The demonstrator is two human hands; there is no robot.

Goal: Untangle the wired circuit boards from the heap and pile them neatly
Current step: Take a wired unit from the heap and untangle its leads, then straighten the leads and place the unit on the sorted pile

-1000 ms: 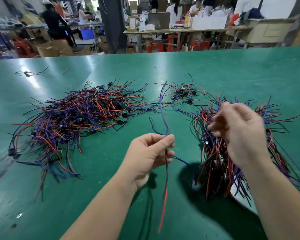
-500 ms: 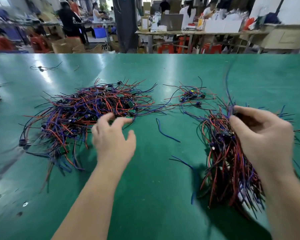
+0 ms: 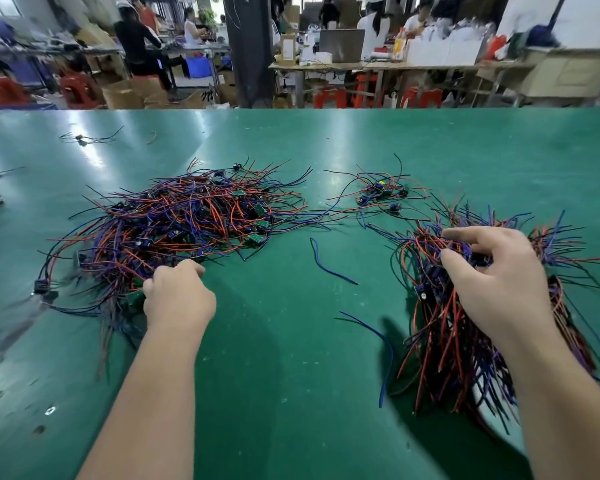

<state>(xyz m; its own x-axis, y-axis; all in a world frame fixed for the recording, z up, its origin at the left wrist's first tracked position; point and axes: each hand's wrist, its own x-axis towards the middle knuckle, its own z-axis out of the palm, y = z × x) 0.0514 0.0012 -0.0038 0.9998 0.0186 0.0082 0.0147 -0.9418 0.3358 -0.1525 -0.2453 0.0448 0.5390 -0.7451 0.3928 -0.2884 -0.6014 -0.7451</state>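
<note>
A tangled heap [image 3: 174, 226] of small green circuit boards with red, blue and black wires lies left of centre on the green table [image 3: 291, 358]. My left hand [image 3: 177, 296] reaches into the heap's near edge, fingers curled into the wires beside a green board. On the right lies a sorted pile [image 3: 465, 323] of wired boards with its wires running toward me. My right hand [image 3: 492, 275] rests on top of that pile, fingers bent around its wires near the boards.
A small cluster of wired boards [image 3: 378, 195] lies at the back between heap and pile. A loose blue wire [image 3: 329, 265] lies in the middle and another [image 3: 381, 344] beside the pile. Stray wires [image 3: 87, 137] sit far left. Work benches and people stand behind the table.
My left hand let go of the single wired piece, swung left and dropped onto the heap's near edge. My right hand settled down onto the sorted pile.
</note>
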